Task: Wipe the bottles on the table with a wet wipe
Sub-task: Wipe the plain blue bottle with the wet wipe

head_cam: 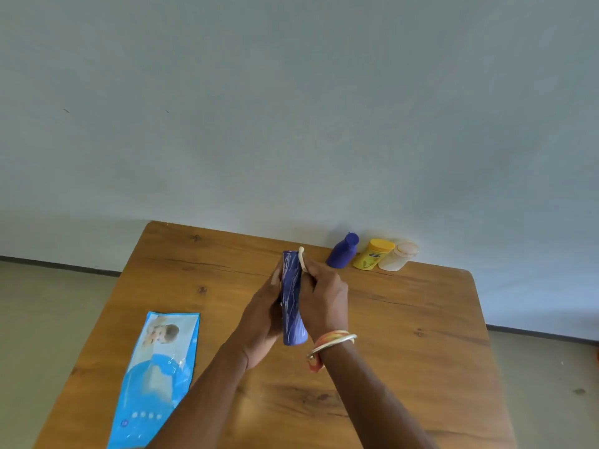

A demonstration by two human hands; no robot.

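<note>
- Blue bottle (pixel 292 296) up over the wooden table (pixel 421 351), long axis running straight away from the person, far end toward the grey wall (pixel 291 108).
- Left hand (pixel 264 322) grips its left side; right hand (pixel 324 303) pinches one white wipe (pixel 302 259) against its right.
- Beyond it, right: three more, a purple bottle (pixel 342 252), a yellow bottle (pixel 372 254) and a pale bottle (pixel 397 257).
- Left of it, nearer: one wipe pack (pixel 162 377), flat.

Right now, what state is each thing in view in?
tall blue bottle: gripped by the left hand.
wet wipe: pinched in the right hand, against the tall blue bottle's upper end.
dark blue bottle: standing by the wall, capped.
yellow bottle: standing, capped.
pale bottle: standing, capped.
wipes pack: lying flat on the table.
</note>
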